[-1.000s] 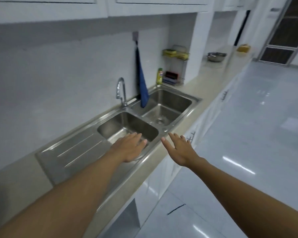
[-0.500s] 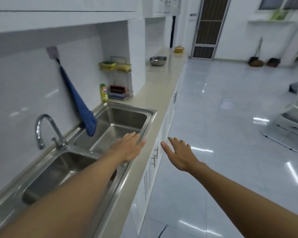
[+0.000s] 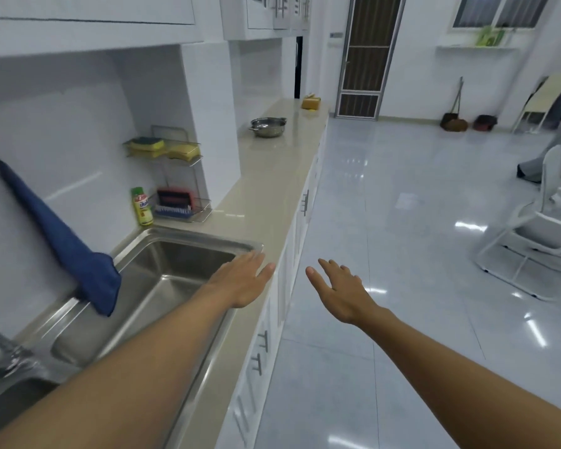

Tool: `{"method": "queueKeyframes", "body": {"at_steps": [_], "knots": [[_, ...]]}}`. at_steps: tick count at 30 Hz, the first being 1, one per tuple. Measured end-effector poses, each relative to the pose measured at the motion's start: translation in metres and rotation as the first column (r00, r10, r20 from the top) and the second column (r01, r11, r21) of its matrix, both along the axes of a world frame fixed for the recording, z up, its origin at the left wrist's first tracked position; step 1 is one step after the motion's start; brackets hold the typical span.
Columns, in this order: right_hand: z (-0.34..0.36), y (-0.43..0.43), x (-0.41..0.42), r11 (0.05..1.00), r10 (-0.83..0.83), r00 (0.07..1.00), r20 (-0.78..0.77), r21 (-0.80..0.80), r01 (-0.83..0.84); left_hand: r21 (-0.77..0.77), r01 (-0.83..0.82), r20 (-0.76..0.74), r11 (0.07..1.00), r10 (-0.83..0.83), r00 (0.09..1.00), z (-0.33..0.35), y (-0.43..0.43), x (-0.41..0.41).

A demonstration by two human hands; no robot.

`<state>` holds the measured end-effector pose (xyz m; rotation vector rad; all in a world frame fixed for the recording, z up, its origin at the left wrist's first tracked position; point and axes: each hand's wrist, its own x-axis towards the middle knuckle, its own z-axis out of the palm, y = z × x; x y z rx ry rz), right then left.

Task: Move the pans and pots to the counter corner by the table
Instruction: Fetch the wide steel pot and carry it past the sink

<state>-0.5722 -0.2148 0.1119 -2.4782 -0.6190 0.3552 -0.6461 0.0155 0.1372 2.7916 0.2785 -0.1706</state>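
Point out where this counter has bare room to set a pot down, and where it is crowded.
Bare: the long counter stretch between the wire rack and the steel pot, and the patch between that pot and the yellow box. Crowded: the corner behind the sink, where the rack and green bottle stand together.

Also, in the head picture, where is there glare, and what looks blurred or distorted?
Head view: light streaks glare on the glossy floor; the tap at lower left is motion-blurred; the pot on the counter is fairly sharp; the wide lens bends the cabinets.
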Motion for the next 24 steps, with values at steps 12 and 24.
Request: {"method": "queueKeyframes", "body": {"at_steps": [12,24], "knots": [[0.011,0.003,0.202,0.999,0.046,0.999,0.001,0.019,-0.046,0.087,-0.04,-0.004,0.995,0.04,0.999,0.007,-0.007,0.194],[0.01,0.054,0.395,1.0,0.001,0.999,0.033,0.015,-0.002,0.09,0.0,-0.017,0.996,0.001,1.0,0.012,0.048,0.396]]}}
